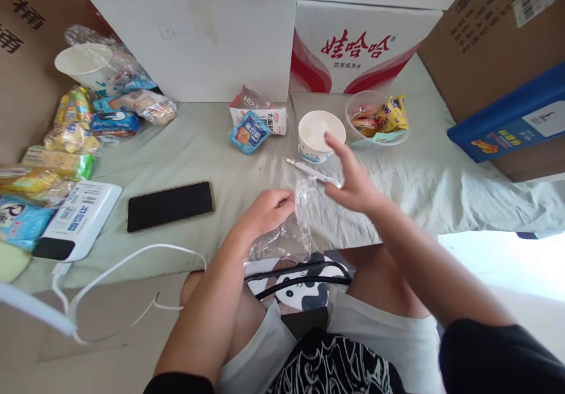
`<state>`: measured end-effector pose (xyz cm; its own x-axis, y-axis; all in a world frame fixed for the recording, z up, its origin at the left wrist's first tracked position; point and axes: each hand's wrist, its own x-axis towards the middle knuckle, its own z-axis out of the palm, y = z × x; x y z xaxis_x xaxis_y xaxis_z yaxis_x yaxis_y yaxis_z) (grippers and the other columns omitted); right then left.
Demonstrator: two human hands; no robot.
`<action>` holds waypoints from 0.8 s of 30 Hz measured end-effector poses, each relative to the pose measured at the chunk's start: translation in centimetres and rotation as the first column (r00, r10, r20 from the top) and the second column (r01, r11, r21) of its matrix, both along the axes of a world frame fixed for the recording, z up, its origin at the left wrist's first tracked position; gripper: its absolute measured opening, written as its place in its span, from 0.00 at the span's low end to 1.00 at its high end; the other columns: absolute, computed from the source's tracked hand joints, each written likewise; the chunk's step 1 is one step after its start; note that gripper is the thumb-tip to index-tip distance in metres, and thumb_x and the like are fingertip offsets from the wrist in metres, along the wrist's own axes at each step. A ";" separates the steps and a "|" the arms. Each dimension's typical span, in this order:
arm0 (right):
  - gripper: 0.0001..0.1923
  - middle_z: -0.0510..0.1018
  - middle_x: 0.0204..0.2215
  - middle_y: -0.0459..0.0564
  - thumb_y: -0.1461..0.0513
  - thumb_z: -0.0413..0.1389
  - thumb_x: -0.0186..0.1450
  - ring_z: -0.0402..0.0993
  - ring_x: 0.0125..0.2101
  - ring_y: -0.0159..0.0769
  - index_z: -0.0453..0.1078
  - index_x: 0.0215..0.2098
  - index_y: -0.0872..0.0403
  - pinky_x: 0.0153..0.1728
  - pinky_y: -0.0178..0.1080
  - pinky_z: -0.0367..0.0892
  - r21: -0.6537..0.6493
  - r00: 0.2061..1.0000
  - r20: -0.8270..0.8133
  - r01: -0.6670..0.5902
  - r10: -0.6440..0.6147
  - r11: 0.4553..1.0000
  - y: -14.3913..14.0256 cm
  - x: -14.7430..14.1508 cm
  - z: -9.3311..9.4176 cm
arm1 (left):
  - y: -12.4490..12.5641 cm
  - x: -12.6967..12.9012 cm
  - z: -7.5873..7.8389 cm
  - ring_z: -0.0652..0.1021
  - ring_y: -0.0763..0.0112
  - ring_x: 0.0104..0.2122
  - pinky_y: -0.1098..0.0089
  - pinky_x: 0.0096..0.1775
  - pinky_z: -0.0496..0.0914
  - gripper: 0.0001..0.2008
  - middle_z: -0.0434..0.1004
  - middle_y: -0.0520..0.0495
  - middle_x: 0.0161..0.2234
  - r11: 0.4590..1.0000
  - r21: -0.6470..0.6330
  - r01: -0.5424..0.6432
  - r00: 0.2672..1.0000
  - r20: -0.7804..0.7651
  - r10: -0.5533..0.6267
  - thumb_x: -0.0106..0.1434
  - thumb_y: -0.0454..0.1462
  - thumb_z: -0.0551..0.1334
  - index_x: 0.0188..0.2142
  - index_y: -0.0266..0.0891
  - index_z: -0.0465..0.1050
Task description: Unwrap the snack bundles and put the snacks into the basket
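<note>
My left hand (269, 210) is closed on a crumpled clear plastic bag (289, 236), which hangs over the bed or table edge towards my lap. My right hand (353, 176) is raised with thumb and fingers apart and holds nothing. Its fingertips overlap the near right rim of a white paper bowl (314, 129) in the view; whether they touch it I cannot tell. Between the hands and the bowl lies a slim white stick-like thing (312, 172), its kind unclear. Left of the bowl, a blue snack packet (248, 133) leans against a red-and-white packet (276, 119).
A clear plastic tub (353, 128) of snacks stands right of the bowl. A phone (170, 206), a white power bank (83, 217) with cables, snack packs (115, 122) and a paper bucket (83, 64) are at left. White boxes (189, 41) and a blue box (512, 117) border the surface.
</note>
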<state>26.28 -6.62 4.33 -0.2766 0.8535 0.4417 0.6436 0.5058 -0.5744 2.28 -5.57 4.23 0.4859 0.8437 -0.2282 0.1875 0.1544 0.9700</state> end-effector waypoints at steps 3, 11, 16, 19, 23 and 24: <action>0.21 0.64 0.71 0.53 0.63 0.56 0.60 0.57 0.73 0.52 0.69 0.52 0.47 0.69 0.63 0.59 0.042 1.000 0.004 -0.031 0.031 0.999 -2.0 -3.5 -1.9 | -0.2 -0.5 0.0 0.60 0.75 0.22 0.72 0.26 0.50 0.14 0.60 0.54 0.17 0.997 0.076 0.015 0.997 -0.080 -0.009 0.57 0.28 0.62 0.17 0.37 0.65; 0.05 0.79 0.50 0.52 0.64 0.58 0.60 0.76 0.55 0.49 0.66 0.30 0.48 0.57 0.58 0.71 0.061 0.953 -0.189 0.253 -0.238 0.965 -3.1 -2.9 -2.2 | 1.7 -1.8 -0.6 0.58 0.79 0.17 0.76 0.19 0.49 0.12 0.57 0.56 0.17 0.831 -0.254 -0.495 0.817 0.191 0.545 0.55 0.33 0.66 0.19 0.39 0.66; 0.05 0.77 0.47 0.55 0.63 0.58 0.60 0.77 0.49 0.48 0.67 0.34 0.48 0.50 0.54 0.74 0.044 0.874 -0.177 0.467 -0.453 0.883 -2.3 -1.1 -3.5 | 3.2 -1.8 0.0 0.61 0.81 0.16 0.78 0.17 0.52 0.09 0.62 0.56 0.19 0.676 -0.335 -0.656 0.643 0.222 0.733 0.54 0.33 0.66 0.22 0.39 0.67; 0.14 0.73 0.58 0.57 0.59 0.61 0.60 0.71 0.59 0.52 0.69 0.45 0.46 0.56 0.58 0.70 0.181 0.938 -0.129 0.341 -0.322 0.922 -3.0 -0.5 -3.7 | 3.5 -1.3 0.0 0.62 0.80 0.15 0.78 0.17 0.52 0.05 0.63 0.57 0.19 0.721 -0.313 -0.619 0.699 0.200 0.687 0.55 0.33 0.66 0.26 0.40 0.70; 0.03 0.81 0.51 0.47 0.57 0.61 0.64 0.71 0.62 0.51 0.71 0.36 0.44 0.62 0.58 0.62 0.142 0.997 0.039 0.055 -0.062 0.988 -4.3 -0.1 -3.2 | 3.8 -0.9 -0.6 0.59 0.81 0.15 0.75 0.18 0.50 0.06 0.62 0.58 0.21 0.734 -0.248 -0.632 0.725 0.145 0.673 0.58 0.35 0.68 0.32 0.41 0.72; 0.04 0.83 0.44 0.46 0.57 0.60 0.65 0.74 0.59 0.50 0.71 0.32 0.45 0.61 0.57 0.62 0.108 0.998 0.033 0.042 -0.046 0.993 -4.5 0.0 -3.0 | 3.8 -1.0 -0.8 0.61 0.80 0.16 0.75 0.19 0.52 0.07 0.64 0.58 0.24 0.704 -0.214 -0.678 0.690 0.145 0.709 0.58 0.36 0.68 0.35 0.42 0.72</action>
